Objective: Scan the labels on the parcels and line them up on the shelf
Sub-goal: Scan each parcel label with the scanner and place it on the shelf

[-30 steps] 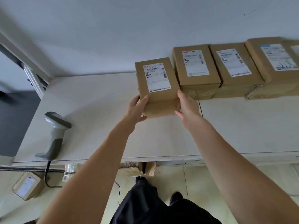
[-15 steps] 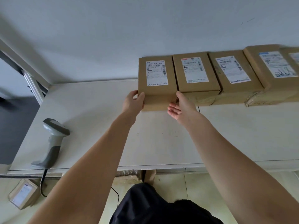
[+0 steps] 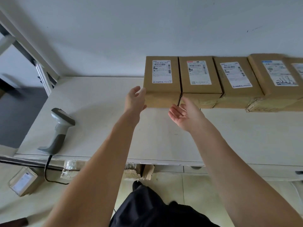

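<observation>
White bench, set against the wall. Carried a row of brown cardboard parcels along its back edge, white labels up, sides touching: leftmost parcel, second parcel, third parcel, fourth parcel. A grey handheld scanner stood near the front left corner, well apart from the row.

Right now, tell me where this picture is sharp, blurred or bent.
Head view: the label on the leftmost parcel is sharp, its top number readable; the rightmost parcels smear toward the frame edge; the wide lens bows the shelf edge; soft even light, no glare.
</observation>
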